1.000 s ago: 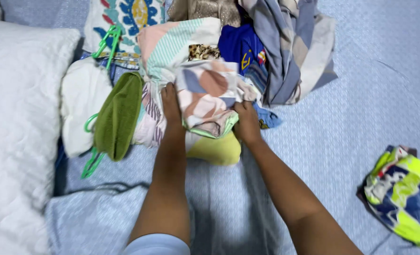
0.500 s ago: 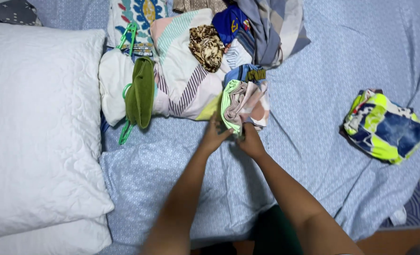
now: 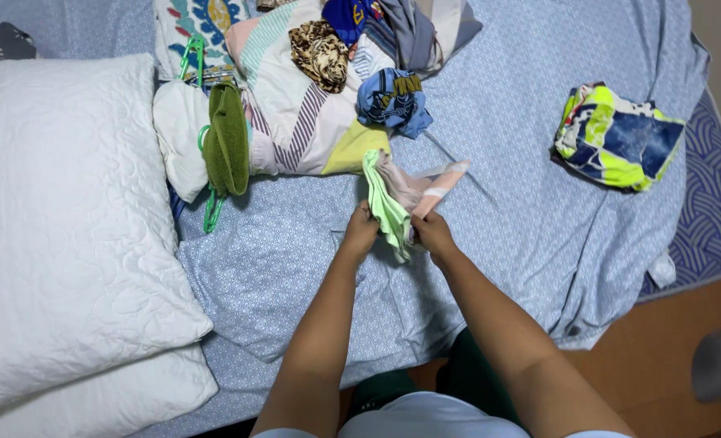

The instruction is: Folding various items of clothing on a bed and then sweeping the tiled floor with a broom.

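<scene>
Right now both hands — left hand, right hand — pinch a small green-and-pink garment just below the clothes pile — fingers closed on cloth

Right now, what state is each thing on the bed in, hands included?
Left hand: shut on the light green garment.
Right hand: shut on the same garment.
Light green garment: bunched, lifted between both hands.
Clothes pile: unfolded, heaped.
Yellow and blue bundle: folded, lying apart on the bedsheet.
White pillow: lying flat.
Green hanger: lying under the pile's edge.
</scene>
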